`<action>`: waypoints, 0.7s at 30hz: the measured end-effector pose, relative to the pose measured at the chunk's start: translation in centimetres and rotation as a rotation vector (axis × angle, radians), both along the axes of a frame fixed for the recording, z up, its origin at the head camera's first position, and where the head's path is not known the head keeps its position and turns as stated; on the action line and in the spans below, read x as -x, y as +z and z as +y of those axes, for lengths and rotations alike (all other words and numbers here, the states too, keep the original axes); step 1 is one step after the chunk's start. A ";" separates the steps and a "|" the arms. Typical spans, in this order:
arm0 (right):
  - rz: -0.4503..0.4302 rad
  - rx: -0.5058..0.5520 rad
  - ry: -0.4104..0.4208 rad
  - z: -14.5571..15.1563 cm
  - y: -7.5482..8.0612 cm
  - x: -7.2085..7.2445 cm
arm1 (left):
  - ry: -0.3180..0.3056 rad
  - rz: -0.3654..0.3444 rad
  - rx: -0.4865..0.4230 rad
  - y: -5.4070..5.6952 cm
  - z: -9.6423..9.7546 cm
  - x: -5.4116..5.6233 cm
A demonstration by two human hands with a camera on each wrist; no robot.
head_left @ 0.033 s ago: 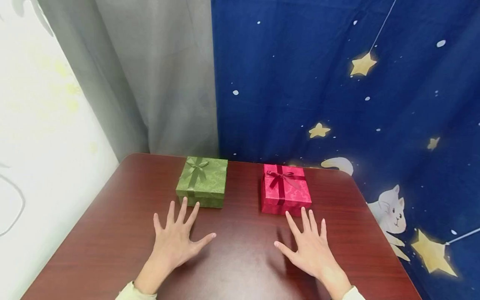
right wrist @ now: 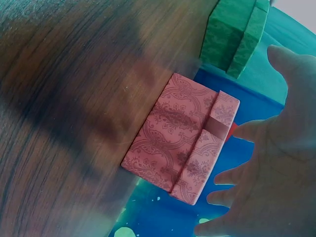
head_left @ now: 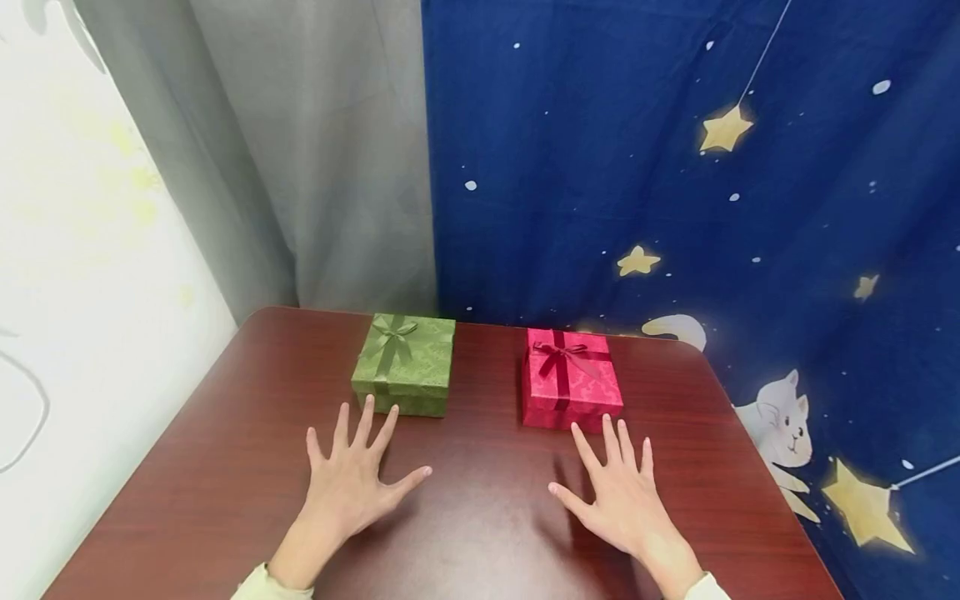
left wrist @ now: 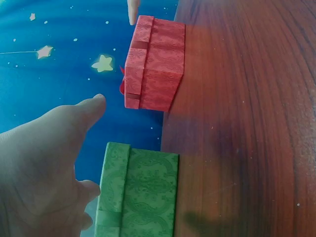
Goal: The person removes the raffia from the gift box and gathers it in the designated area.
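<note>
Left hand point(head_left: 348, 483): wide open, palm down above the table point(head_left: 480, 508), fingers spread, thumb out to the side, holding nothing; fingertips just short of the green box, contact hard to judge

Right hand point(head_left: 622, 500): likewise spread wide, holding nothing; fingertips near the front of the red box, contact again unclear

Green box point(head_left: 412, 371): far part of the table, person's left; patterned, lid on, ribbon and bow on top; cut off by the frame in both wrist views

Red box point(head_left: 577, 387): far part of the table, to the right of the green box and well apart from it; patterned, lid on, darker ribbon and bow; bow mostly hidden in both wrist views

Sleeves point(head_left: 273, 586): pale, cut off at the bottom edge

Curtain point(head_left: 562, 183): blue, with stars and a white cat
</note>
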State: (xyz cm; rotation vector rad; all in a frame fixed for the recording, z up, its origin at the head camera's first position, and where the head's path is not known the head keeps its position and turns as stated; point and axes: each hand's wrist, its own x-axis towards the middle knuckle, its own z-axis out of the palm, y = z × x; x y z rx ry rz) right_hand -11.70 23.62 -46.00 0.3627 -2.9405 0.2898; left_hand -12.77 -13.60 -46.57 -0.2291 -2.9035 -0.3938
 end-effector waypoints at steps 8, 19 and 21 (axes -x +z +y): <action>-0.003 0.010 -0.006 0.0 -0.2 0.0 | -0.009 -0.005 0.014 -0.5 0.3 0.1; 0.014 0.049 -0.061 1.3 1.0 0.7 | -0.166 0.133 0.054 0.1 3.9 0.1; 0.010 0.066 -0.067 1.2 1.3 1.4 | -0.209 0.161 0.054 1.1 5.2 1.0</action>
